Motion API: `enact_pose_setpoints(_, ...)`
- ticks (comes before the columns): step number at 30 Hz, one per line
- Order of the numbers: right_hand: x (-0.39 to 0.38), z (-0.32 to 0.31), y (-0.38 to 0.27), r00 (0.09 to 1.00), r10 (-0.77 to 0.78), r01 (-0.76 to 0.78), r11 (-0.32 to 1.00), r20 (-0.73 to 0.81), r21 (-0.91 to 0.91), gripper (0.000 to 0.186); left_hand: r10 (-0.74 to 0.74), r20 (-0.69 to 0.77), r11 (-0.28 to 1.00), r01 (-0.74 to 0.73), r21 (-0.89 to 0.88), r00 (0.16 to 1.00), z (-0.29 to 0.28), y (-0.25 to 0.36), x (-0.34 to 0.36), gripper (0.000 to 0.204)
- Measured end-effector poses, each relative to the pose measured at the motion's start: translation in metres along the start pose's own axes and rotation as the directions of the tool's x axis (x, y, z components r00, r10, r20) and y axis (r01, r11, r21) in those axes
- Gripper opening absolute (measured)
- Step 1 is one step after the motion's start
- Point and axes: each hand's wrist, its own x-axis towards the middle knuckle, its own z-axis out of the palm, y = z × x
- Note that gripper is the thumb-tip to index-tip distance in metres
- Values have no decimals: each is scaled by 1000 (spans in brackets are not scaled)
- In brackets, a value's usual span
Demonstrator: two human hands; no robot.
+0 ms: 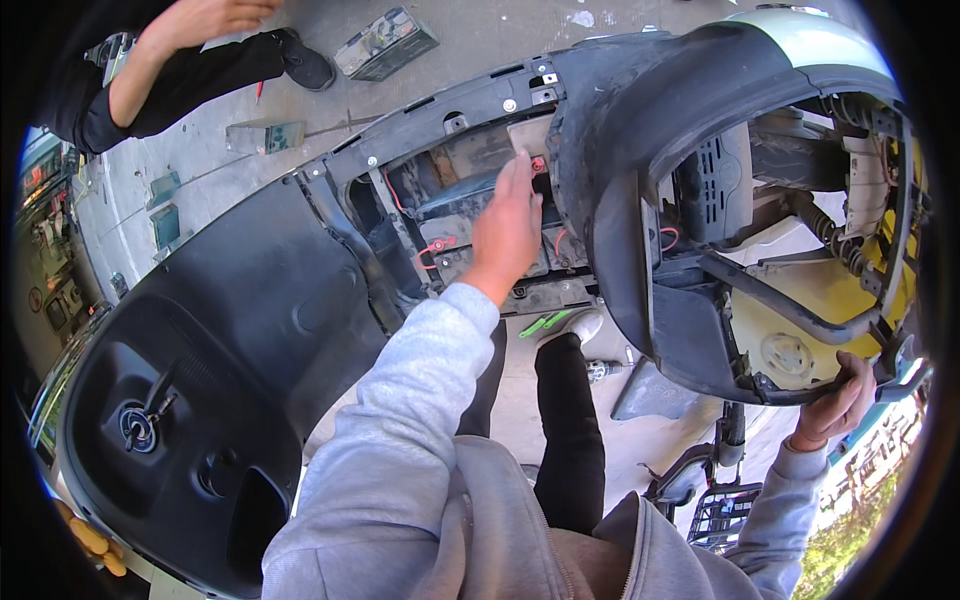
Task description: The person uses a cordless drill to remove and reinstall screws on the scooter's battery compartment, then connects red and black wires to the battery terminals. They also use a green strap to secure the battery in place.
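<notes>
The person leans over a scooter whose floor panel is already off, so the battery compartment lies open between the black leg shield and the lifted seat. The left hand reaches down into that bay, fingers loosely extended and touching the top of the battery near the red-capped terminal; it grips nothing that I can see. The right hand is clenched around the seat's rear edge, holding it raised. Red wires look still attached, so I judge the access work done and the battery itself yet to be freed. Another battery sits on the concrete floor, near a second person's arm.
</notes>
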Motion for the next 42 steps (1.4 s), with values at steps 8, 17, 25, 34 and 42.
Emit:
enact_pose_setpoints(8,-2,4,5,998,-24,29,995,-60,92,44,-322,117,909,342,-240,939,14,-20,58,17)
enact_pose_setpoints(17,1,8,4,991,-109,116,989,-76,91,43,-143,282,970,191,-150,949,-3,-22,77,8)
enact_pose_setpoints(25,-6,8,11,997,3,14,977,-81,212,46,-74,375,997,62,43,924,-7,-21,86,16)
enact_pose_setpoints(34,-1,8,5,998,-15,22,993,-69,115,44,-322,273,946,319,56,906,8,-34,88,30)
enact_pose_setpoints(42,5,6,-3,996,-77,79,996,-47,37,44,-347,197,902,383,-198,917,10,-27,64,28)
